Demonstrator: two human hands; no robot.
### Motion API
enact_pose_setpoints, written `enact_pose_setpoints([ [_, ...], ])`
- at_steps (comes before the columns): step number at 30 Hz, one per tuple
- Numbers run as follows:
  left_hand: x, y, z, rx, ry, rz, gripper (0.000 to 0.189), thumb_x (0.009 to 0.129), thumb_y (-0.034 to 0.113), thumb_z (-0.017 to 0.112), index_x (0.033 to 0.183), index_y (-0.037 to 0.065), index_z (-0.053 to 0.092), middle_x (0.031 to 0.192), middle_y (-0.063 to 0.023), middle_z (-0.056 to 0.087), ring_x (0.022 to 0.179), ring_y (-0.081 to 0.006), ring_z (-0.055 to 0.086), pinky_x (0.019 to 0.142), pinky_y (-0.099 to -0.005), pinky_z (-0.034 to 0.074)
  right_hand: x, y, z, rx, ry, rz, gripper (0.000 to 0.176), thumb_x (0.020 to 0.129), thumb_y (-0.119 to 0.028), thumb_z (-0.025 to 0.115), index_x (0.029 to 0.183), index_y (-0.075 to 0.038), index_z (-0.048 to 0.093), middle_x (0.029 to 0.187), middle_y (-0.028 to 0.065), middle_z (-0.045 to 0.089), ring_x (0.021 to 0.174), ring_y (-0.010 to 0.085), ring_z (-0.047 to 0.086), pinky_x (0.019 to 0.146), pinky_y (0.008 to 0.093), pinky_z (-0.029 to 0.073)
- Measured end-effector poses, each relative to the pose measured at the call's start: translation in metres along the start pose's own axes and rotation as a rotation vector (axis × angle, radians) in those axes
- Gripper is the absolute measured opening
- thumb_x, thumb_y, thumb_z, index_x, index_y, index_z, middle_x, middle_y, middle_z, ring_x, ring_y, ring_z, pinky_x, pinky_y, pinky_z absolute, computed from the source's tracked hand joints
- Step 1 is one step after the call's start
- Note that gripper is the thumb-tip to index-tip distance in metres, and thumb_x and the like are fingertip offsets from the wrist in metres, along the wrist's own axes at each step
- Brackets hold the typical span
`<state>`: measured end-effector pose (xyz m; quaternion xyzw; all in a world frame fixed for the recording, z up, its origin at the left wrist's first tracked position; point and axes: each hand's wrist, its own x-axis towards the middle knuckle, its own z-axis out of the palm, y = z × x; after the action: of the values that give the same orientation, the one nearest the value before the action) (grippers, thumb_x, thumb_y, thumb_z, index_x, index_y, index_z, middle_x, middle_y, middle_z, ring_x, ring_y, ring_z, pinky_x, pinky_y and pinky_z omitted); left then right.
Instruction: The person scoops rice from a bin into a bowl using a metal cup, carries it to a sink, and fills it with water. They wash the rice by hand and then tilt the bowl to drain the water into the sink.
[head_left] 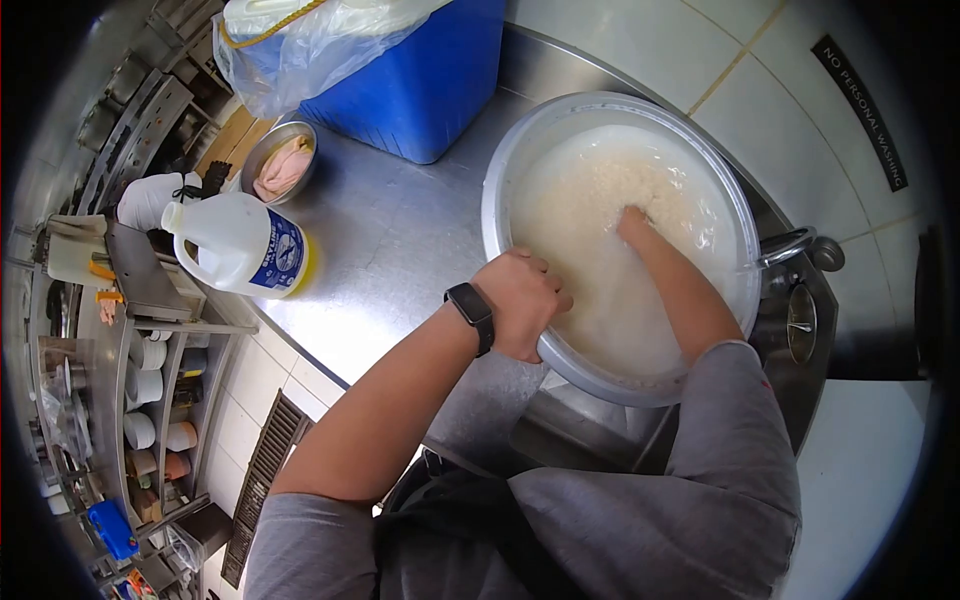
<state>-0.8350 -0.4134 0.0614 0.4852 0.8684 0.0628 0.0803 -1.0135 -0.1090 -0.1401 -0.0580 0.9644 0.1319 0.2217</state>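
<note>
A large grey basin [493, 205] holds cloudy white water, and pale rice grains [615, 178] show through it at the far side. My left hand [520, 298], below a black smartwatch [471, 313], is closed over the basin's near-left rim. My right hand [632, 224] is dipped into the milky water beside the rice. Its fingers are under the surface, so their shape and anything in them are hidden.
On the steel counter [380, 215] stand a jug of yellow liquid [240, 245], a metal bowl [308, 135] with a pink cloth-like thing, and a blue bin [410, 100]. A tap [790, 247] is right of the basin. Shelves [190, 400] with stacked dishes stand left.
</note>
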Motion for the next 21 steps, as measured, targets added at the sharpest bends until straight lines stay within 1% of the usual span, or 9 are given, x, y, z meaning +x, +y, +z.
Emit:
enact_pose_setpoints([
  [3, -0.001, 0.000, 0.002, -0.004, 0.046, 0.010, 0.046, 0.057, 0.044, 0.077, 0.091, 0.015, 0.065, 0.088, -0.0005, 0.062, 0.088, -0.0211, 0.061, 0.082, -0.0362, 0.045, 0.030, -0.018, -0.006, 0.239, 0.013, 0.041, 0.036, 0.087, -0.024, 0.058, 0.115, -0.002, 0.064, 0.117, 0.0178, 0.064, 0.108, 0.0325, 0.063, 0.091, 0.0491, 0.049],
  [6, 0.000, 0.000, 0.000, -0.008, 0.011, -0.002, 0.045, 0.056, 0.044, 0.077, 0.088, 0.015, 0.065, 0.087, -0.0003, 0.062, 0.087, -0.0210, 0.061, 0.081, -0.0353, 0.045, 0.040, -0.047, -0.012, 0.486, 0.007, -0.011, 0.036, 0.087, -0.025, 0.057, 0.113, -0.003, 0.065, 0.115, 0.0176, 0.065, 0.107, 0.0319, 0.063, 0.090, 0.0484, 0.049],
  [8, 0.000, 0.001, -0.002, 0.009, 0.018, 0.003, 0.045, 0.056, 0.044, 0.077, 0.088, 0.015, 0.065, 0.085, -0.0004, 0.062, 0.087, -0.0209, 0.061, 0.080, -0.0349, 0.045, 0.032, -0.067, -0.013, 0.623, -0.037, -0.062, 0.035, 0.087, -0.025, 0.057, 0.113, -0.003, 0.066, 0.114, 0.0174, 0.066, 0.106, 0.0315, 0.064, 0.090, 0.0479, 0.049],
  [12, -0.001, 0.002, -0.001, 0.030, 0.071, 0.020, 0.043, 0.056, 0.045, 0.076, 0.086, 0.015, 0.065, 0.083, -0.0008, 0.061, 0.085, -0.0211, 0.061, 0.078, -0.0344, 0.045, -0.013, -0.086, -0.016, 0.716, -0.158, -0.158, 0.034, 0.086, -0.026, 0.057, 0.111, -0.004, 0.067, 0.112, 0.0171, 0.067, 0.105, 0.0306, 0.064, 0.088, 0.0469, 0.050],
  [13, -0.001, 0.002, -0.002, 0.037, 0.078, 0.024, 0.043, 0.056, 0.045, 0.076, 0.086, 0.015, 0.065, 0.083, -0.0008, 0.061, 0.085, -0.0211, 0.061, 0.078, -0.0344, 0.045, -0.029, -0.086, -0.014, 0.723, -0.198, -0.173, 0.034, 0.086, -0.026, 0.057, 0.111, -0.004, 0.068, 0.112, 0.0170, 0.067, 0.105, 0.0304, 0.064, 0.088, 0.0467, 0.050],
  [15, -0.001, 0.004, -0.005, 0.024, 0.015, -0.006, 0.041, 0.057, 0.044, 0.075, 0.084, 0.015, 0.065, 0.083, -0.0012, 0.062, 0.085, -0.0213, 0.061, 0.078, -0.0348, 0.045, -0.068, -0.086, -0.012, 0.714, -0.276, -0.191, 0.034, 0.086, -0.026, 0.057, 0.110, -0.005, 0.068, 0.111, 0.0169, 0.067, 0.104, 0.0300, 0.065, 0.088, 0.0462, 0.050],
  [17, -0.002, 0.005, -0.005, 0.021, 0.031, -0.004, 0.041, 0.057, 0.044, 0.075, 0.083, 0.015, 0.065, 0.083, -0.0014, 0.062, 0.085, -0.0214, 0.062, 0.078, -0.0351, 0.045, -0.110, -0.082, -0.010, 0.675, -0.361, -0.178, 0.034, 0.086, -0.027, 0.057, 0.109, -0.005, 0.069, 0.110, 0.0167, 0.068, 0.104, 0.0296, 0.065, 0.087, 0.0457, 0.050],
  [20, -0.003, 0.006, -0.004, 0.002, 0.064, 0.000, 0.040, 0.057, 0.044, 0.075, 0.083, 0.015, 0.065, 0.083, -0.0018, 0.062, 0.085, -0.0217, 0.062, 0.079, -0.0355, 0.045, -0.175, -0.074, -0.032, 0.491, -0.508, -0.096, 0.033, 0.086, -0.027, 0.056, 0.108, -0.006, 0.070, 0.108, 0.0165, 0.069, 0.103, 0.0290, 0.065, 0.086, 0.0450, 0.050],
  [21, -0.003, 0.006, -0.004, -0.012, 0.081, -0.002, 0.040, 0.057, 0.044, 0.075, 0.083, 0.015, 0.066, 0.083, -0.0020, 0.062, 0.085, -0.0217, 0.062, 0.079, -0.0356, 0.045, -0.190, -0.070, -0.030, 0.301, -0.419, -0.246, 0.033, 0.085, -0.027, 0.056, 0.106, -0.007, 0.071, 0.108, 0.0169, 0.069, 0.101, 0.0296, 0.066, 0.085, 0.0452, 0.051],
])
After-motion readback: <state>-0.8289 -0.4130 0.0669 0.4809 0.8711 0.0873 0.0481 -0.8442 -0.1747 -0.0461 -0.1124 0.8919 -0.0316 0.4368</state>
